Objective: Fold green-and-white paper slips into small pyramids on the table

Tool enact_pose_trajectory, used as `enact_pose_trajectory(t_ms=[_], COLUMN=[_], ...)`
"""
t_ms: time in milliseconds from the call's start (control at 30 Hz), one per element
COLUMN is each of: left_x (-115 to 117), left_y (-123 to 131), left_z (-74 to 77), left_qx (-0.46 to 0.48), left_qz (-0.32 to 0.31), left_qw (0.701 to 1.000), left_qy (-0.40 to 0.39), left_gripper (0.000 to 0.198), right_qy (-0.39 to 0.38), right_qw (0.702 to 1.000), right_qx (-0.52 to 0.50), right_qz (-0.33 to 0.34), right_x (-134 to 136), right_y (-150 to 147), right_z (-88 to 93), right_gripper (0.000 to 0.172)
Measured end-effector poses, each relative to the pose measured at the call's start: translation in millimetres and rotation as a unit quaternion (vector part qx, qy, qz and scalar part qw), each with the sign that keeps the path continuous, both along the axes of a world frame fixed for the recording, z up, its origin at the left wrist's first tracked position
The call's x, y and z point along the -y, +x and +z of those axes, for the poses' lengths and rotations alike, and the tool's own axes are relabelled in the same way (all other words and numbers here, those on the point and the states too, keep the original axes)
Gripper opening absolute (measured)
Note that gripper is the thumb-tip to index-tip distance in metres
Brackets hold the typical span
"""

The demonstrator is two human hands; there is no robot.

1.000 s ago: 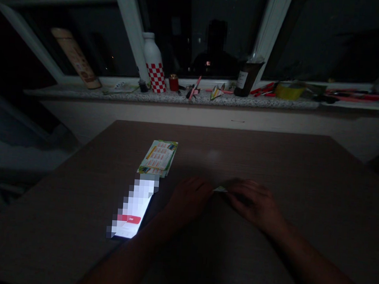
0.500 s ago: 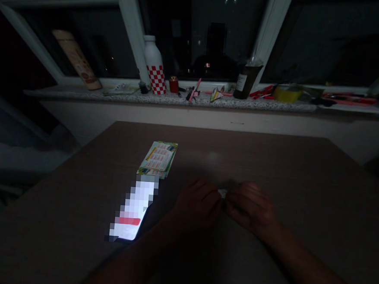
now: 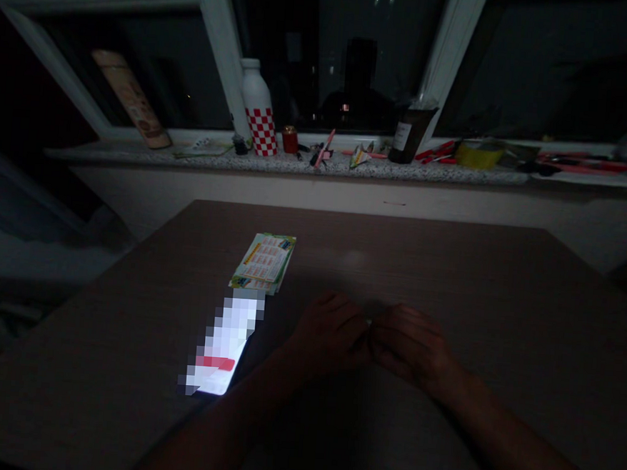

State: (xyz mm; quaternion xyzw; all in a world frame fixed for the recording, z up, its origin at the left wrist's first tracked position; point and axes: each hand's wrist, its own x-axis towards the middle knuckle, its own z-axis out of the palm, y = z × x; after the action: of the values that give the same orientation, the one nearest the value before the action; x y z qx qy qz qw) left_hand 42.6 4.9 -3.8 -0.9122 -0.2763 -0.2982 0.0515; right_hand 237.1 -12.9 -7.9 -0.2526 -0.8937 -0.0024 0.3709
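Observation:
My left hand (image 3: pixel 333 331) and my right hand (image 3: pixel 409 342) meet low over the table, fingers curled and fingertips almost touching. Between them shows only a tiny pale speck of a small whitish piece (image 3: pixel 369 323); the fingers hide the rest, and its kind is too dim to make out. Both hands are closed on it. To the left of my left hand lies a phone (image 3: pixel 225 347) with a lit screen, partly blurred out. Just beyond the phone is a small stack of printed cards (image 3: pixel 263 261) with green edges.
The brown table (image 3: pixel 451 262) reaches to the wall below a window. On the stone sill (image 3: pixel 291 165) stand a red-and-white checked bottle (image 3: pixel 260 117), a tan bottle (image 3: pixel 132 100), a small red jar (image 3: pixel 290 140), a dark pouch (image 3: pixel 406 134) and a yellow roll (image 3: pixel 479 155). The room is dim.
My two hands have come slightly closer together, and less of the whitish piece shows between the fingers. The phone and cards lie as before; the view has shifted a little.

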Motion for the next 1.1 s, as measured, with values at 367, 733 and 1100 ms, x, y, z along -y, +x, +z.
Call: enact_pose_trajectory(t_ms=[367, 733, 1100], left_x=[0, -3, -4], left_y=[-2, -4, -16], left_z=[2.0, 3.6, 11.6], left_qx=[0.009, 0.033, 0.046], left_qz=[-0.003, -0.007, 0.017], left_qw=[1.0, 0.999, 0.999], left_qy=[-0.002, 0.011, 0.003], left_gripper=[0.015, 0.009, 0.004], right_qy=[-0.015, 0.006, 0.02], right_qw=[1.0, 0.998, 0.996], right_qx=[-0.01, -0.055, -0.08], right_qz=[0.007, 0.007, -0.027], right_x=[1, 1, 5], right_y=[1, 2, 7], right_z=[4.5, 7.6, 16.4], right_gripper=[0.005, 0.007, 0.016])
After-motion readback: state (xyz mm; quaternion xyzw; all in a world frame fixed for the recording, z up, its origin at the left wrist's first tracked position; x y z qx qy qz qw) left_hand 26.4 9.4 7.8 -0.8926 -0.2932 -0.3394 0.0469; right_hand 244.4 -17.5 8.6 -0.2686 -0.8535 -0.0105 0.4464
